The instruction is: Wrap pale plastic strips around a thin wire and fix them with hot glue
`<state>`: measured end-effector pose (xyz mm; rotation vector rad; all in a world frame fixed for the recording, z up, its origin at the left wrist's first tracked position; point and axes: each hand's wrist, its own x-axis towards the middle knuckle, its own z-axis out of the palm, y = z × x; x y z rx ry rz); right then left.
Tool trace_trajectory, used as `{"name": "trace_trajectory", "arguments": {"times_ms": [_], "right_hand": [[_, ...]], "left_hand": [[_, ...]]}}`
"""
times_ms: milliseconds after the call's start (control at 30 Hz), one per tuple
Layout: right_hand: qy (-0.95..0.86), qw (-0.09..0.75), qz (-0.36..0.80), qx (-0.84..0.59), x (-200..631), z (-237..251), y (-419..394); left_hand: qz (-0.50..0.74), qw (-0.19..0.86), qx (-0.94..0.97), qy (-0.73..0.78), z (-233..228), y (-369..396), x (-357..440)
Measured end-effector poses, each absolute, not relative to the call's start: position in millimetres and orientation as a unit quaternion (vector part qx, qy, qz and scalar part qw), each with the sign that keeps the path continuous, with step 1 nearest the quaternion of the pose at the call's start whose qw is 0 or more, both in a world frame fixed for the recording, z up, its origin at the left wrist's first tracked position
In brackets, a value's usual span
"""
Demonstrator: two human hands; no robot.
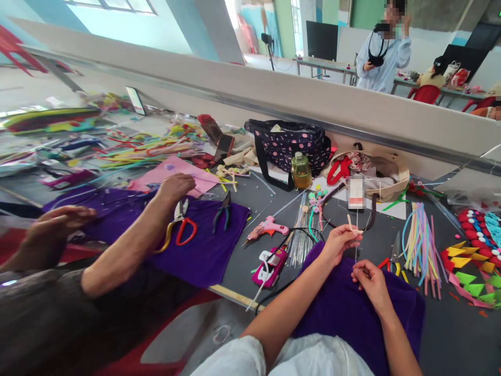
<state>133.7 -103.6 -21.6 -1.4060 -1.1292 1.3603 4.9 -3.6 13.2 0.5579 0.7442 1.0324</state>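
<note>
My left hand (341,244) pinches a short cream pipe cleaner (349,220), its fingertips pressed together at a bend in it. A thin pale wire (356,252) runs down from there to my right hand (371,284), whose thumb and forefinger are closed at its lower end. Both hands are above a purple cloth (332,308) on the table. Just beyond them stands a phone (356,193) with a blurred screen. Scissors (395,250) with red and yellow handles lie right of my right hand, beside a bundle of pastel pipe cleaners (420,245).
A pink glue gun (270,227), a magenta device with a cable (270,266) and clear sticks (300,235) lie to the left. Behind are a bottle (301,172) and a dark bag (289,146). A co-worker's hands (174,190) are over another purple cloth (203,256).
</note>
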Motion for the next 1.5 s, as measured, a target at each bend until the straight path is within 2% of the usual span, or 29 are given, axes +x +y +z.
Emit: {"name": "trace_trajectory", "arguments": {"times_ms": [1500], "right_hand": [[-0.455,0.403,0.591,-0.531,126,-15,-105]], "left_hand": [[0.464,0.767,0.273,0.348,15,-14,12]]}}
